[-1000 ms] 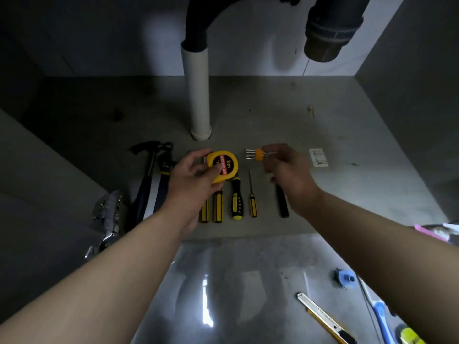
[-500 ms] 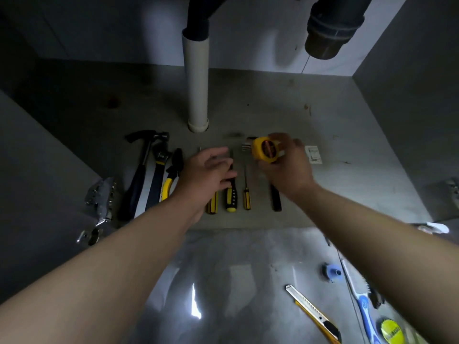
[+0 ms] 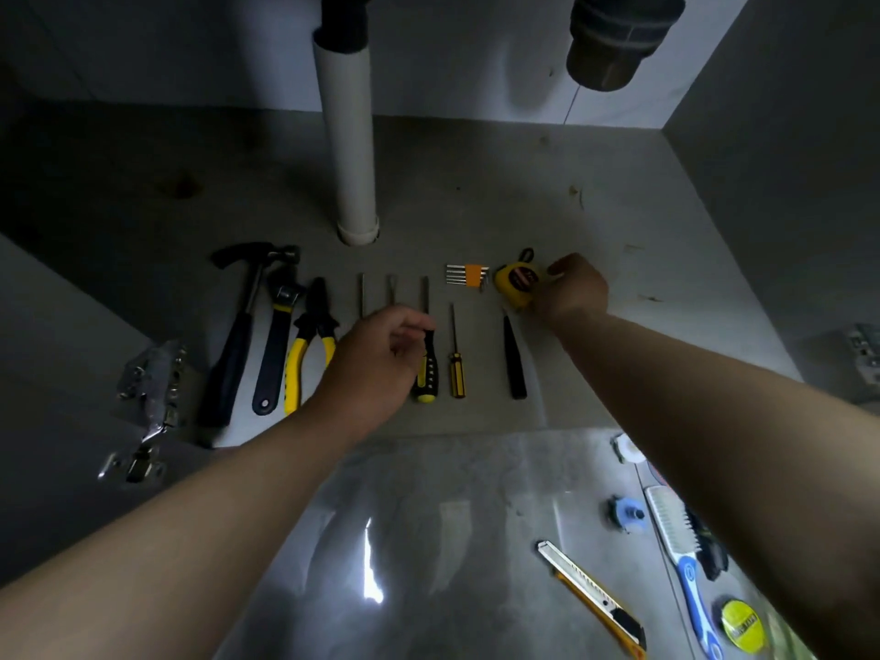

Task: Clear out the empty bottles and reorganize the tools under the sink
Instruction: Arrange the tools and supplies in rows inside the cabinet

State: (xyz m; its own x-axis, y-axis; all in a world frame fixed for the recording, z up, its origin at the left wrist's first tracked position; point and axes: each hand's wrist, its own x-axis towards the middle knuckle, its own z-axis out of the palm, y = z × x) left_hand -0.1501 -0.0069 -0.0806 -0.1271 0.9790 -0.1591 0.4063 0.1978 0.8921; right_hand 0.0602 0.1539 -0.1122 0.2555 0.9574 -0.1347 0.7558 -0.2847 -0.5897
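The tape measure (image 3: 516, 282) sits toward the back right of the cabinet floor (image 3: 476, 192), just right of the hex keys (image 3: 469, 274). The right hand (image 3: 571, 288) has its fingers curled round the tape measure's right side, seemingly setting it level with the keys so the short items form a second row behind the long ones. Nearer the front edge of the cabinet floor the long tools lie parallel, handles toward the person: a hammer (image 3: 247, 316) at the left end, then a wrench (image 3: 276, 345), yellow-handled pliers (image 3: 309, 345), several screwdrivers including a black and yellow screwdriver (image 3: 427, 369) and a small yellow screwdriver (image 3: 457, 373), and a black tool (image 3: 514, 369) nearest the tape measure. That layout probably keeps every handle reachable from the opening. The left hand (image 3: 376, 359) hovers over the handles of two screwdrivers in the middle of the row, fingers loosely curled; it hides them, so I cannot tell whether it grips or merely nears one. The two hands are well apart. No bottle shows inside the cabinet, so the clearing looks done and the sorting well along. The white pipe (image 3: 350, 135) comes down behind the row, and the tools lie clear of it. On the shiny floor in front of the cabinet's front edge, a utility knife (image 3: 595, 597) and a blue brush (image 3: 681, 550) lie to the right, likely waiting their turn
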